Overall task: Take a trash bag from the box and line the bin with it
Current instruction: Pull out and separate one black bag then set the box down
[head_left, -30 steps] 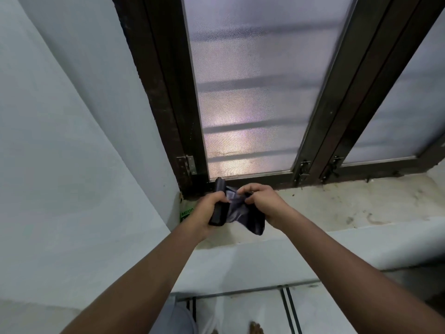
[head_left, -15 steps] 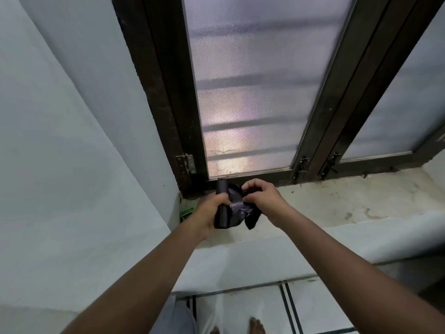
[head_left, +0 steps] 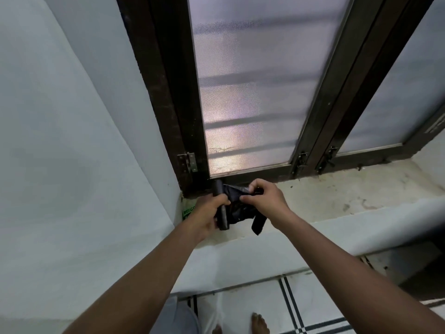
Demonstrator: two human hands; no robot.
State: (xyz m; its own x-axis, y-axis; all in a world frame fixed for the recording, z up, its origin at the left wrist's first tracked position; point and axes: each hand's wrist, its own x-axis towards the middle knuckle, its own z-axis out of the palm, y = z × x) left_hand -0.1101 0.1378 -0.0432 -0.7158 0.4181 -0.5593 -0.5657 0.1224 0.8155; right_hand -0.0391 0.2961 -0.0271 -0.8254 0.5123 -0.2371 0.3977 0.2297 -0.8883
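Since half a second ago the right hand (head_left: 266, 201) has drawn slightly away from the left, and more of the bag (head_left: 237, 208) has come off the roll (head_left: 222, 208): a narrow black strip now hangs lower, below the right wrist, where before the loose plastic sat bunched between the hands.

The left hand (head_left: 207, 216) is wrapped around the roll, a dark cylinder held nearly upright, its top end poking out above the knuckles. Its fingers (head_left: 220, 200) are curled tight around the roll, thumb across the front. The right hand's fingers (head_left: 250, 189) are pressed together, pinching the crumpled upper edge of the bag between thumb and fingertips. The bag stretches from the roll to that pinch, wrinkled and only partly unfolded.

Both hands are held above the sill (head_left: 337, 196), a pale, stained ledge, near its left corner. Just left of the left hand, against the wall (head_left: 72, 141), a bit of a green-printed box (head_left: 186, 210) shows, mostly hidden by the hand. Behind the hands stands the window (head_left: 250, 92), frosted glass in a dark frame, with a hinge (head_left: 187, 161) low on the left and latches on the middle posts. Below, tiled floor (head_left: 260, 304) and bare toes (head_left: 260, 323) show. The bin is out of view.
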